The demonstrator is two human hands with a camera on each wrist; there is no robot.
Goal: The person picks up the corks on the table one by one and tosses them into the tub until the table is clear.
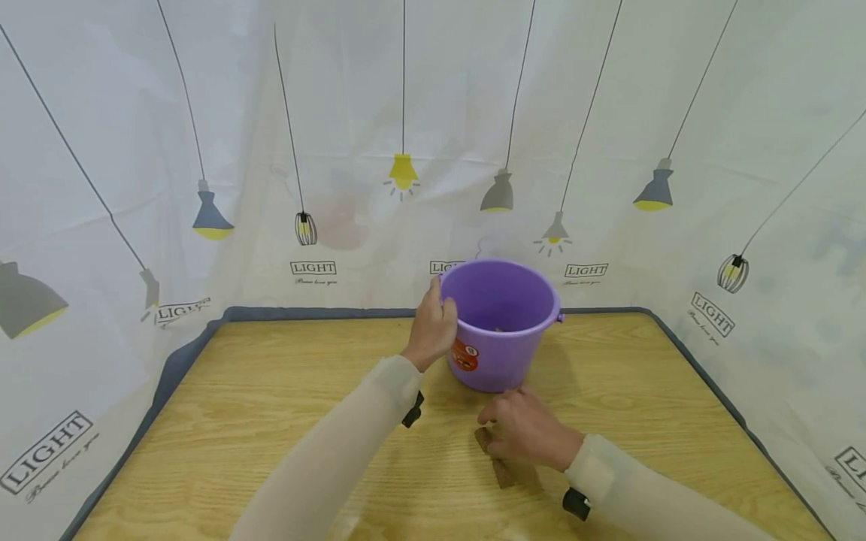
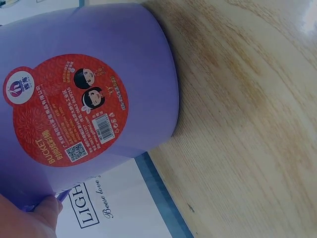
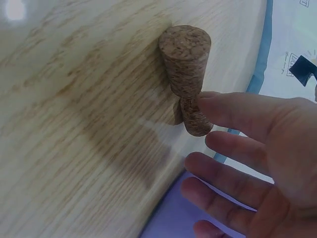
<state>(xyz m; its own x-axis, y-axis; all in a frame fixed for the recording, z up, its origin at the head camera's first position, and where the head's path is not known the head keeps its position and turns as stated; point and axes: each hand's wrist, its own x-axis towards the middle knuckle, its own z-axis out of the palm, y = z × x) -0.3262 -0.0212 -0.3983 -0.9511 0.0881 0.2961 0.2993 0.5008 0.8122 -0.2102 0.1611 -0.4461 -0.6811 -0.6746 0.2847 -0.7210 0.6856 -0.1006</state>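
Note:
A purple bucket point(image 1: 501, 353) with a red label point(image 2: 72, 109) stands upright on the table. My left hand point(image 1: 433, 324) grips its left rim; in the left wrist view only part of that hand shows at the lower left corner. In front of the bucket, a tapered cork stopper point(image 3: 185, 62) lies nearest the right wrist camera, with another cork stopper point(image 3: 197, 121) just beyond it. Over the farther cork hovers my right hand point(image 1: 531, 430), its thumb overlapping that cork in view and its fingers loosely extended. Whether the thumb touches it I cannot tell.
The wood-grain table point(image 1: 304, 406) has a dark blue edge point(image 1: 325, 312) along its back and sides. White curtains point(image 1: 365, 98) printed with lamps hang around it. A small brownish bit point(image 1: 499, 329) shows inside the bucket.

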